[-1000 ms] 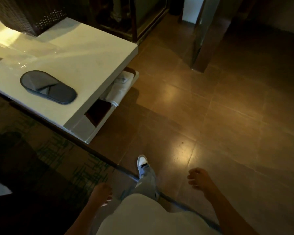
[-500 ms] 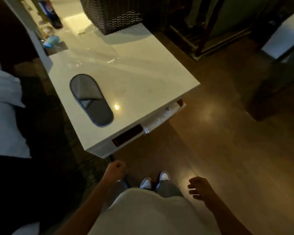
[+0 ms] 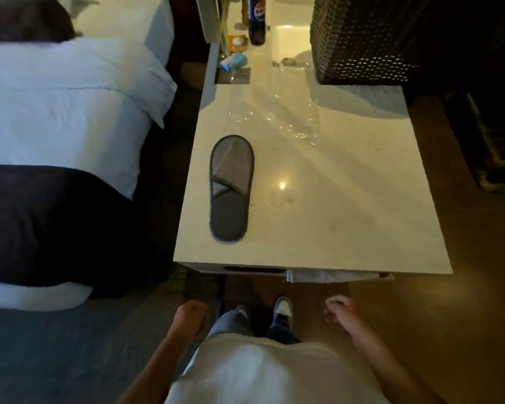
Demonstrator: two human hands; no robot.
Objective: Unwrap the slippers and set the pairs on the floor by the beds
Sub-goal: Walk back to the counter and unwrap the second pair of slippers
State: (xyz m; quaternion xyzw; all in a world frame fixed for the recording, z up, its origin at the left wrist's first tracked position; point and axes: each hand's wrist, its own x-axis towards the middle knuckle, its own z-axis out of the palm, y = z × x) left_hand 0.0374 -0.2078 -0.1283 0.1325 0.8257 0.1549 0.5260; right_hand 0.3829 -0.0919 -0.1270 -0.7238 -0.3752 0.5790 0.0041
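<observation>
A flat grey slipper (image 3: 231, 186) lies on the white table (image 3: 347, 214), near its left edge, toe end toward me. Clear plastic wrapping (image 3: 277, 112) lies crumpled on the table beyond the slipper. My left hand (image 3: 191, 317) hangs low in front of the table's near edge, fingers curled into a loose fist with nothing in it. My right hand (image 3: 340, 309) hangs on the other side of my legs, fingers loosely curled and empty. Both hands are well short of the slipper.
A bed (image 3: 56, 112) with white linen and a dark runner stands left of the table. A dark woven basket (image 3: 359, 39), a soda bottle (image 3: 257, 18) and small items sit at the table's far end. Folded white cloth (image 3: 333, 277) shows under the tabletop. Brown tiles spread right.
The view has swung left, so I now face the table's near edge and the bed has come into sight. Both hands stay low and empty; my feet have shifted.
</observation>
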